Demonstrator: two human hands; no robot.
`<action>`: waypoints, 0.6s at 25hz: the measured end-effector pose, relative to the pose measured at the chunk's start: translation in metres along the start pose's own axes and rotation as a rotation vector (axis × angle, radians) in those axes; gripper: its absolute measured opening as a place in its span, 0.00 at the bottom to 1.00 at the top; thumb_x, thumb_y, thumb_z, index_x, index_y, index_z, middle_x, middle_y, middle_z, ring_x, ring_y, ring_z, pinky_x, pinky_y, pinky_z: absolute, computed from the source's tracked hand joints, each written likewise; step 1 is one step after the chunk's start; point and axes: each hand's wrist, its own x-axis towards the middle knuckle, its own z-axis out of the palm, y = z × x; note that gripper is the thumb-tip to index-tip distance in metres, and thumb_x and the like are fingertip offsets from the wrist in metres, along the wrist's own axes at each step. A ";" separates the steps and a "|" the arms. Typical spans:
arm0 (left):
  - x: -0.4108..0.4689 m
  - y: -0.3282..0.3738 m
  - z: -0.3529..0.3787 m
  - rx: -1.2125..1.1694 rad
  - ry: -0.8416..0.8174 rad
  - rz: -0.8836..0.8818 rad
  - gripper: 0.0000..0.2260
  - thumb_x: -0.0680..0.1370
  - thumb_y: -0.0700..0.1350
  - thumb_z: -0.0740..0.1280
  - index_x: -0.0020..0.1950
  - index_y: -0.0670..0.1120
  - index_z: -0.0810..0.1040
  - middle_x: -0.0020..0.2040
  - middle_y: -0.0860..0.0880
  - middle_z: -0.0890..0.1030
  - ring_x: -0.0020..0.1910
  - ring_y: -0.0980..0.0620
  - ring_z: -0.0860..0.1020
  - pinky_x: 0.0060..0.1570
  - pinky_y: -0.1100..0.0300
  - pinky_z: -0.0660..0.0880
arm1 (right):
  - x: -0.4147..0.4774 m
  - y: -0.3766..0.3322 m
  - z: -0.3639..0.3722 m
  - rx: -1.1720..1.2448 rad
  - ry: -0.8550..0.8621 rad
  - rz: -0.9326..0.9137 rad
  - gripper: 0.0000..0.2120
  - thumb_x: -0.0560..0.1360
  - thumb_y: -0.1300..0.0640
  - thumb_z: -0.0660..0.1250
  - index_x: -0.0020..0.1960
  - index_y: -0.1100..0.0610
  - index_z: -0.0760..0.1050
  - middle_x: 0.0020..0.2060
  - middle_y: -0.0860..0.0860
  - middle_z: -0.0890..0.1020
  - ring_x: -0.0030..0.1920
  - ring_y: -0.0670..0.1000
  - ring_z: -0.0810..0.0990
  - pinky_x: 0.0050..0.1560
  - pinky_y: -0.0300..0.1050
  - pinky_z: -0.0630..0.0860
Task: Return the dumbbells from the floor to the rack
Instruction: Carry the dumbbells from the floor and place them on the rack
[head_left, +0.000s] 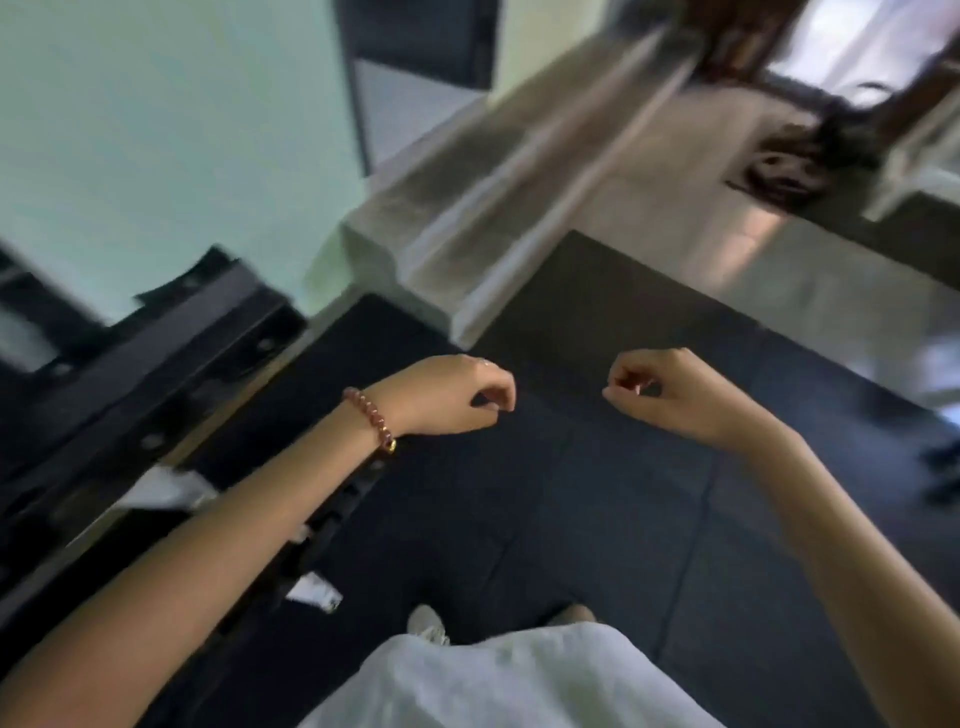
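Black floor tiles (597, 519) beside rack (171, 364); left hand (457, 400), right hand (670, 395) fingers loosely curled, empty.

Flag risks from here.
1. The view is motion-blurred and shows no clear dumbbell; left hand and right hand hang loosely curled and empty, so a reach now may miss.
2. The left forearm crosses the black rack; it could knock it.
3. The pale ledge ahead might trip a step.

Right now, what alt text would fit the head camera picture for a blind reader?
The bare left hand and bare right hand hover loosely curled and empty over dark rubber floor tiles. A black metal rack stands to the left; the whole picture is motion-blurred.
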 end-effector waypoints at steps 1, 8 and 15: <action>0.021 0.022 -0.003 0.022 -0.032 0.066 0.09 0.75 0.43 0.62 0.53 0.52 0.78 0.51 0.58 0.79 0.49 0.59 0.77 0.54 0.58 0.74 | -0.026 0.018 -0.014 -0.018 0.054 0.058 0.09 0.73 0.47 0.64 0.38 0.50 0.74 0.33 0.47 0.79 0.37 0.50 0.79 0.43 0.51 0.77; 0.167 0.229 0.040 0.123 -0.246 0.534 0.11 0.76 0.40 0.60 0.52 0.51 0.78 0.51 0.58 0.79 0.51 0.58 0.77 0.55 0.59 0.73 | -0.244 0.123 -0.096 -0.026 0.386 0.495 0.08 0.73 0.51 0.63 0.41 0.55 0.74 0.33 0.52 0.79 0.36 0.56 0.77 0.43 0.52 0.74; 0.278 0.439 0.139 0.201 -0.363 0.808 0.09 0.75 0.43 0.63 0.53 0.52 0.78 0.50 0.59 0.80 0.47 0.61 0.77 0.46 0.70 0.70 | -0.447 0.238 -0.154 -0.002 0.463 0.782 0.09 0.75 0.55 0.66 0.37 0.47 0.73 0.33 0.53 0.79 0.33 0.52 0.73 0.41 0.55 0.75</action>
